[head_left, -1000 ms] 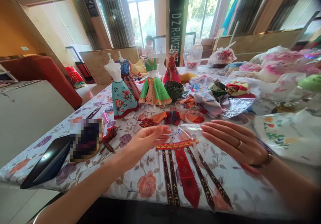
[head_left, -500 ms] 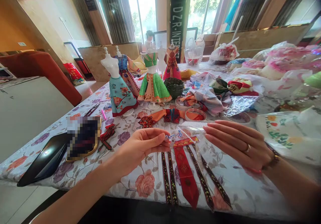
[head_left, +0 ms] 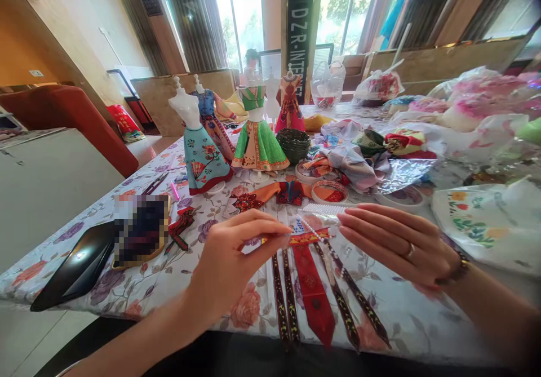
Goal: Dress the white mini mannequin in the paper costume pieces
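Note:
My right hand [head_left: 395,247], fingers straight and together, holds a clear sheet with rows of white stick-on pearls [head_left: 324,209]; its thumb is hidden behind. A line of white pearls [head_left: 311,229] and small blue beads [head_left: 298,226] show at the sheet's left side. My left hand [head_left: 236,250] has thumb and forefinger brought together just left of the beads; anything between the tips is too small to make out. Below both hands lies a small red pointed cloth panel [head_left: 313,292] with an orange-red patterned band [head_left: 310,237] and several dark patterned strips [head_left: 338,298].
Small dress forms in doll-sized outfits, one with a green skirt [head_left: 260,146], stand behind. Tape rolls [head_left: 329,192], a dark woven basket [head_left: 293,146] and crumpled fabric [head_left: 359,163] lie beyond. A phone [head_left: 143,233] is at left, a white floral bag [head_left: 482,219] at right.
My left hand has risen and turned, its fingertips drawing away from the blue beads and uncovering the band's left end. My right hand has shifted slightly left with the pearl sheet.

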A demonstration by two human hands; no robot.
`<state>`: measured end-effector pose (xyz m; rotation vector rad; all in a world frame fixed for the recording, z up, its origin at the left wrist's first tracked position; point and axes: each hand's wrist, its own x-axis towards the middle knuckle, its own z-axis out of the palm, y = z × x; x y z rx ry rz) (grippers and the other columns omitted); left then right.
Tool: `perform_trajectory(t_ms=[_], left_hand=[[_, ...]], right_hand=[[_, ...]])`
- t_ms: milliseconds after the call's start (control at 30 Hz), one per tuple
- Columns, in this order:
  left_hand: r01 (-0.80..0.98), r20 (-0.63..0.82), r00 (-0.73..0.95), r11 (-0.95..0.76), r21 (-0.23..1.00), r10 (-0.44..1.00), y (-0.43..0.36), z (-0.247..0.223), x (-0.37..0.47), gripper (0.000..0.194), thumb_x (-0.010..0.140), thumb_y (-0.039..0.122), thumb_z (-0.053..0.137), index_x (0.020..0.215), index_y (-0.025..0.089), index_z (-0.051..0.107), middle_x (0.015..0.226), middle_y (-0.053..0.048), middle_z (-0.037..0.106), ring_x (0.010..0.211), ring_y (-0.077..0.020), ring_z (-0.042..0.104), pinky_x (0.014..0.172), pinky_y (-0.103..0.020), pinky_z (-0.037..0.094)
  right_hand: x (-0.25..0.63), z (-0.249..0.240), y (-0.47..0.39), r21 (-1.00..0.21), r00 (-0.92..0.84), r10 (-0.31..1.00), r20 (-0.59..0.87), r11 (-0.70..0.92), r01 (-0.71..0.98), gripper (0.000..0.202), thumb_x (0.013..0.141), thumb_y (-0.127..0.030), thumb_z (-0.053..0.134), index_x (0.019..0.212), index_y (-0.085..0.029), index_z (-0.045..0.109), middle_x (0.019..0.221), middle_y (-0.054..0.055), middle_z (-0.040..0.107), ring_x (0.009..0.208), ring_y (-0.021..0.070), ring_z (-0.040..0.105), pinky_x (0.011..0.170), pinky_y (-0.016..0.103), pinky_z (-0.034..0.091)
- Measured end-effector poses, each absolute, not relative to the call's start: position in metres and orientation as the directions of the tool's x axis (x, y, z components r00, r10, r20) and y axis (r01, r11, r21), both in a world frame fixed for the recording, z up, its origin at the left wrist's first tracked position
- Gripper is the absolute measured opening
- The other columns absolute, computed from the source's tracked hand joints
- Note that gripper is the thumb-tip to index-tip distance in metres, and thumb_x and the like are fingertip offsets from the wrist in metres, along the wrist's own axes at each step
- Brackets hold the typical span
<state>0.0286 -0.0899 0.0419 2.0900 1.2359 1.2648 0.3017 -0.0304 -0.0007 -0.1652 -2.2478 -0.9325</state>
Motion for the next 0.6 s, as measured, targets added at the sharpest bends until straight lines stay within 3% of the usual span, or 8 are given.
perform_trajectory(t_ms=[133, 300, 400, 600], left_hand=[[0.564, 0.706, 0.318, -0.725, 0.396, 0.633, -0.097, 0.036, 0.031, 0.014, 0.079, 0.008, 0.065, 0.086, 0.018, 0.071, 0.085, 0.0, 0.068, 0.074, -0.0054, 0.064, 0.073, -0.011, 0.052], [0.583, 0.716, 0.522, -0.807, 0.096, 0.463, -0.109, 0.022, 0.029, 0.026, 0.088, 0.005, 0.048, 0.109, 0.01, 0.063, 0.099, -0.008, 0.068, 0.094, -0.0116, 0.065, 0.09, -0.019, 0.052], [0.556, 0.75, 0.591, -0.824, -0.11, 0.298, -0.115, 0.014, 0.034, 0.031, 0.093, 0.01, 0.036, 0.107, 0.005, 0.063, 0.098, -0.014, 0.07, 0.101, -0.0188, 0.065, 0.092, -0.027, 0.053], [0.631, 0.785, 0.566, -0.746, -0.214, 0.254, -0.124, -0.001, 0.055, 0.037, 0.091, 0.008, 0.03, 0.102, 0.001, 0.065, 0.099, -0.015, 0.071, 0.1, -0.0231, 0.066, 0.09, -0.03, 0.055]], right_hand=[[0.298, 0.005, -0.034, 0.591, -0.767, -0.141, 0.626, 0.727, 0.35, 0.025, 0.089, -0.009, 0.05, 0.109, -0.01, 0.064, 0.11, 0.011, 0.07, 0.115, 0.0205, 0.059, 0.101, 0.034, 0.05], [0.295, 0.012, -0.039, 0.597, -0.8, -0.102, 0.591, 0.721, 0.35, 0.023, 0.087, -0.008, 0.053, 0.107, -0.009, 0.065, 0.106, 0.01, 0.071, 0.109, 0.0199, 0.063, 0.098, 0.034, 0.052], [0.296, 0.01, -0.039, 0.597, -0.79, -0.118, 0.602, 0.723, 0.347, 0.024, 0.088, -0.008, 0.053, 0.108, -0.01, 0.065, 0.107, 0.01, 0.071, 0.109, 0.0201, 0.062, 0.098, 0.034, 0.053], [0.298, -0.001, -0.035, 0.564, -0.774, -0.105, 0.624, 0.746, 0.354, 0.029, 0.089, -0.009, 0.05, 0.116, -0.014, 0.061, 0.117, 0.009, 0.067, 0.119, 0.0198, 0.056, 0.102, 0.035, 0.05]])
